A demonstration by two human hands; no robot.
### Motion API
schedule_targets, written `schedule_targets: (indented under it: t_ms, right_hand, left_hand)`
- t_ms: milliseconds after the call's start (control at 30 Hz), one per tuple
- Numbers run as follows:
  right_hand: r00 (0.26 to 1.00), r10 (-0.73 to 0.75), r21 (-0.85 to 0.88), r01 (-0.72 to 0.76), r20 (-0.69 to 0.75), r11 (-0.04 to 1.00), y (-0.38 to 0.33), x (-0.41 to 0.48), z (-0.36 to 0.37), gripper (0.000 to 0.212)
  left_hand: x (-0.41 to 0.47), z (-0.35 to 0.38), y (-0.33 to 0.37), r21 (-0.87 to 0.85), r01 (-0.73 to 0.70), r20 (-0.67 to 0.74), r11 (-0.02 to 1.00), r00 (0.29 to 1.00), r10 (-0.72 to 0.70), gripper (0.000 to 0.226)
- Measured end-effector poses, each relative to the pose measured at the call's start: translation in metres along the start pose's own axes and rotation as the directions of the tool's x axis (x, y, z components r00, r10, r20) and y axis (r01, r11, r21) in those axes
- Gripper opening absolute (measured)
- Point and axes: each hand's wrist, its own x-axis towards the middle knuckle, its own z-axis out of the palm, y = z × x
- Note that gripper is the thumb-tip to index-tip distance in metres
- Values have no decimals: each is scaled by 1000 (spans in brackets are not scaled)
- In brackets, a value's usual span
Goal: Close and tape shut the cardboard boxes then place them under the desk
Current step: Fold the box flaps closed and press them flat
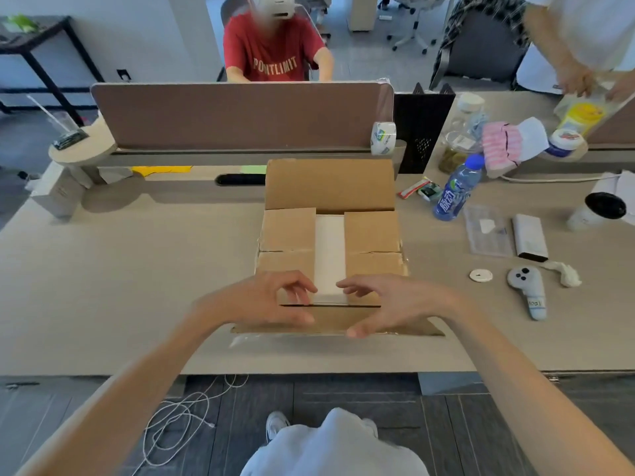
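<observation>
small carton [56, 194]: white, at the left rim of the desk [137, 286], well apart from the work.
divider panel [240, 115]: runs along the desk's far side; a person in a red shirt [275, 49] sits behind it.
cable [178, 417]: white, looped on the floor at lower left, below the desk's near edge.
left hand [261, 300]: thumb on the near flap [330, 321]; fingers apart, loosely bent over the left side flap [288, 231], clamped on nothing.
cardboard box [374, 266]: centre of frame, on the desk close to its near edge. Both side flaps are folded in, and a white item [330, 255] shows in the gap. The far flap [330, 183] stands upright; the near flap lies outward.
right hand [395, 304]: thumb on the near flap; fingers spread, bent over the right side flap [372, 231], gripping nothing.
tape roll [383, 138]: on the ledge at the divider's right end, behind the box, not touching it.
right clutter: blue bottle [457, 190], clear bag [486, 231], white disc [481, 275], controller [527, 290], all apart from the box.
open room: wide bare desk left of the box; only a narrow bare strip on its right.
</observation>
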Motion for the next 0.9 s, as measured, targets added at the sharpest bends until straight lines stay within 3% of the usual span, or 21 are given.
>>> schedule_targets:
  t_ms: [100,200,300,367,533,733,900]
  right_hand:
    - [997,13,-125,-3,76,992,-4,-4,3,98]
    - [1000,20,-242,-15,18,970,-7,-5,4,68]
    - [990,-44,-155,23,-130,988,-6,-6,-3,26]
    - [960,-69,-110,40,-270,993,0,-3,-12,11]
    - [886,-117,-144,58,-448,988,27,20,-33,12]
    - [830,9,-145,-108,-558,984,72,67,-39,17]
    - [798,88,-112,-191,-597,975,104,96,-16,29]
  left_hand:
    - [-3,9,-3,77,-30,93,997,995,23,58]
    - [-3,10,-7,216,-127,97,968,989,108,48]
    - [-7,0,-6,145,-181,-53,973,980,190,21]
    - [-7,-13,-9,100,-193,-208,976,955,210,14]
    - [6,-44,-36,-48,-58,-467,997,884,29,9]
    - [45,-53,-82,-162,109,-470,981,865,-174,14]
    - [72,-37,-105,-138,134,-481,981,857,-184,19]
